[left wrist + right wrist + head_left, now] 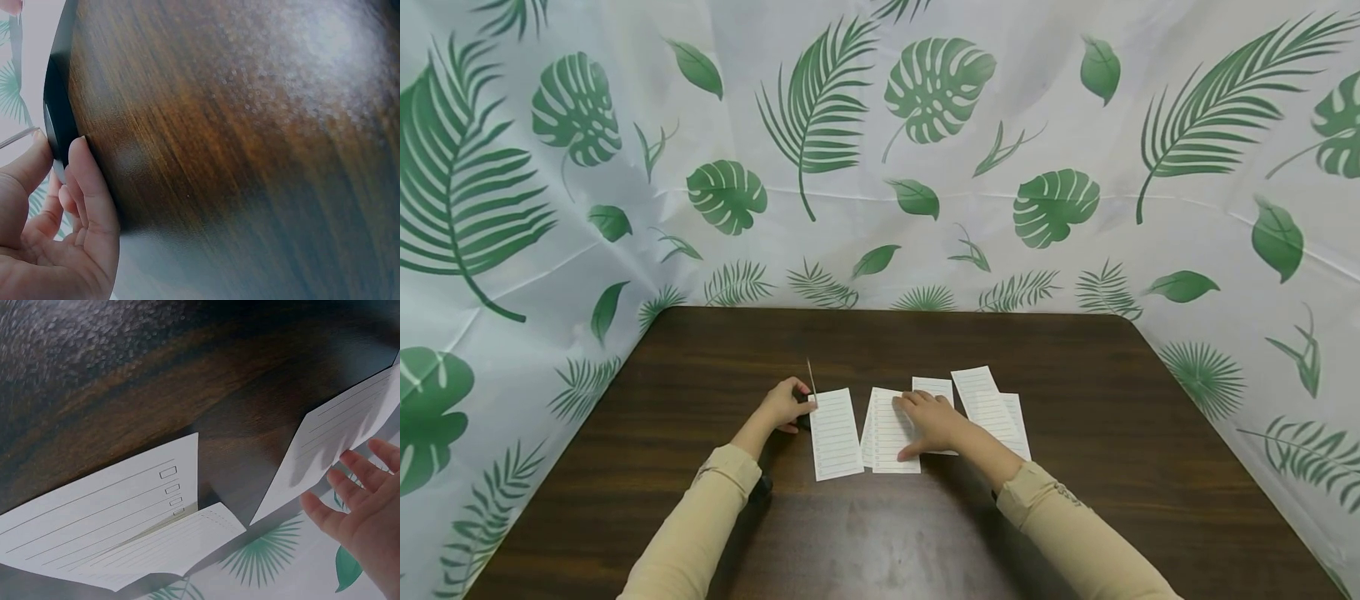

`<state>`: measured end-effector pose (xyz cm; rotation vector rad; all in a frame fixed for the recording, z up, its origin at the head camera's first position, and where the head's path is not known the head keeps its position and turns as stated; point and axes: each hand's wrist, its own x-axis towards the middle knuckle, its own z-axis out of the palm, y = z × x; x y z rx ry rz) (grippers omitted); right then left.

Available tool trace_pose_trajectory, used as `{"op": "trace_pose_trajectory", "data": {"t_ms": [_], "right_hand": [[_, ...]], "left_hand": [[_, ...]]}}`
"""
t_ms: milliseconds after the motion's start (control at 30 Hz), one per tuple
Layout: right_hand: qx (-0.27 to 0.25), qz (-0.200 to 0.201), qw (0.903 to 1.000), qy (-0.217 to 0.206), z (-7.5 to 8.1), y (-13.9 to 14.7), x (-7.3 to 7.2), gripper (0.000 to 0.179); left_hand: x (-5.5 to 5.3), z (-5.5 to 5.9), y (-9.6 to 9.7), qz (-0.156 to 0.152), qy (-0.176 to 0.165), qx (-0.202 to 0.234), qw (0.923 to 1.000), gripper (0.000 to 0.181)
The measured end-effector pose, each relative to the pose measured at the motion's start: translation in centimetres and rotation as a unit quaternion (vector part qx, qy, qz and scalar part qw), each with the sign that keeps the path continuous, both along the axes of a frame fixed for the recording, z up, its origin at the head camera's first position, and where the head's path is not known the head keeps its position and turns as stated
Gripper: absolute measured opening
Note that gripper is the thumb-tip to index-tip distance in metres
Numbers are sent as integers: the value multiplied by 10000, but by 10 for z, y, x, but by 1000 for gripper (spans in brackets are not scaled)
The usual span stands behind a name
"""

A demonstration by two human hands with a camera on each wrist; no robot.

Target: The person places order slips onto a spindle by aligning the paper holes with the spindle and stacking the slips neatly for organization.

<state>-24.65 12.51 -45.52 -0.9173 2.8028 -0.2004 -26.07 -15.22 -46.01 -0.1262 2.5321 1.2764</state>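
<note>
My left hand [785,404] pinches a thin upright piece [812,381] seen edge-on; its kind is not clear. In the left wrist view that hand [62,231] has thumb and fingers near a dark shape [59,106] I cannot identify. Beside it lies a white lined card [837,437]. My right hand [936,422] is spread over overlapping lined cards [887,442], fingers forward, partly hiding them. In the right wrist view, its fingers [356,487] extend close to one card [331,428]; contact is unclear. Small boxes show along one card [112,512].
More lined cards [981,396] overlap right of my right hand, partly under the forearm. Everything lies on a dark wooden table [880,533]. A white curtain [865,225] with green leaves hangs behind the table and along its sides.
</note>
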Motion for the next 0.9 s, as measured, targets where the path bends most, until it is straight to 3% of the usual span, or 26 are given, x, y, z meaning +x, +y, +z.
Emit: {"op": "trace_pose_trajectory", "data": {"t_ms": [533, 900], "right_hand": [[-458, -102, 9987, -190, -2, -2, 1, 96], [-639, -160, 9978, 122, 0, -4, 2, 91]], "left_hand": [[1, 1, -1, 11, -11, 4, 10000, 26], [-2, -2, -1, 0, -28, -5, 10000, 26]]}}
